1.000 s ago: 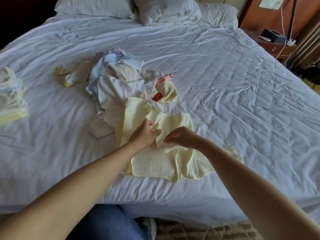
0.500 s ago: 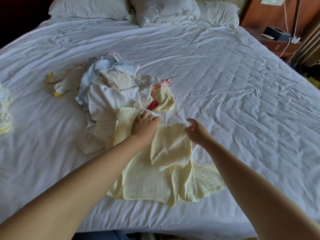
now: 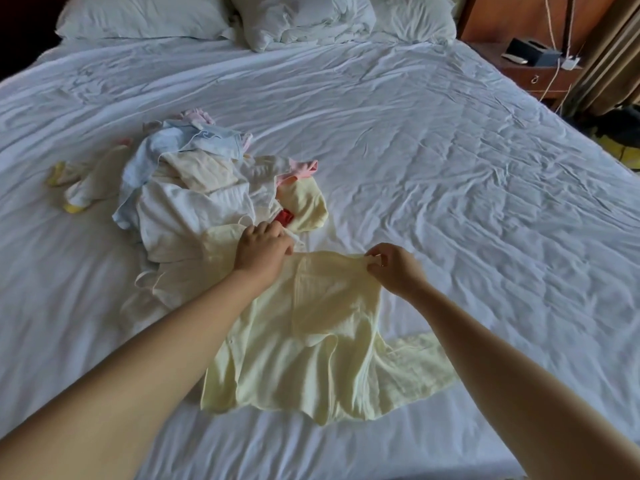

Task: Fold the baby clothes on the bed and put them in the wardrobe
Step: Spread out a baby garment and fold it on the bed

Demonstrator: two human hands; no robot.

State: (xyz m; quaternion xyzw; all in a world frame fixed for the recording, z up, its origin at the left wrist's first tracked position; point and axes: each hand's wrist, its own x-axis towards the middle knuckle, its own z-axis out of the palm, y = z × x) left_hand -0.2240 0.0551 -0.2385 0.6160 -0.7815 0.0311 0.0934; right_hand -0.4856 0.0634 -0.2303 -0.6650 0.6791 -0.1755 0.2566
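Head view: one pale yellow cotton baby garment (image 3: 311, 341) lies spread on the white-sheeted bed (image 3: 450, 168), long axis 12 to 6 o'clock. The left hand (image 3: 261, 249) and right hand (image 3: 394, 268), apart and equally near, each pinch its 12 o'clock edge. One heap of unfolded pastel baby clothes (image 3: 194, 188) adjoins it at 10 o'clock.

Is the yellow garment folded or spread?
Spread: yellow garment lies open on the bed, left hand and right hand pinching its top edge.

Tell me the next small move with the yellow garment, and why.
Probably lower the pale yellow baby garment onto the bed and smooth it: left hand and right hand pinch its top corners, and its lower part lies creased.
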